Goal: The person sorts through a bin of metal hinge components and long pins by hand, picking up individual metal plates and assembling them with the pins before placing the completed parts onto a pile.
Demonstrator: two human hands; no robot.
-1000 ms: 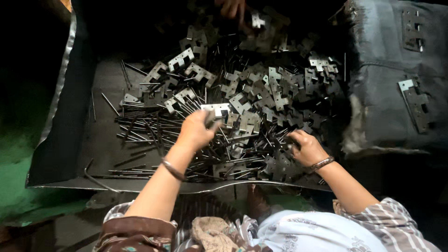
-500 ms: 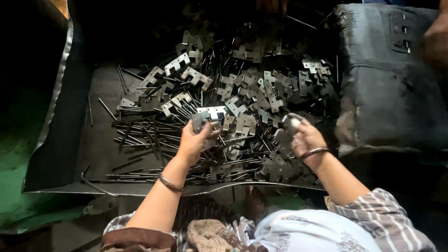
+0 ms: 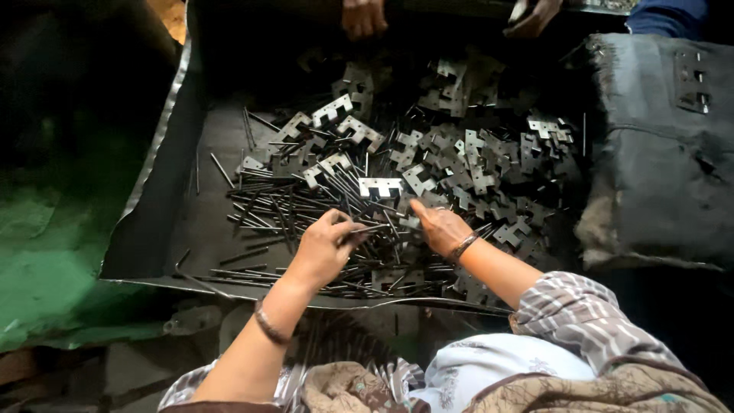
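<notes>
The thin metal pin (image 3: 375, 229) sits pinched between the thumb and fingers of your left hand (image 3: 325, 246), lying level just above the pile of pins (image 3: 298, 206) in the middle of the metal tray (image 3: 157, 222). Your right hand (image 3: 440, 227) is just beside it, fingers curled onto the pile; it seems to press a small hinge plate (image 3: 410, 222), but the view is too dark to tell whether it grips it. More hinge plates (image 3: 474, 172) are heaped beyond. A dark sack (image 3: 665, 176) lies on your right. Another person's hands (image 3: 364, 17) reach in from the far edge.
</notes>
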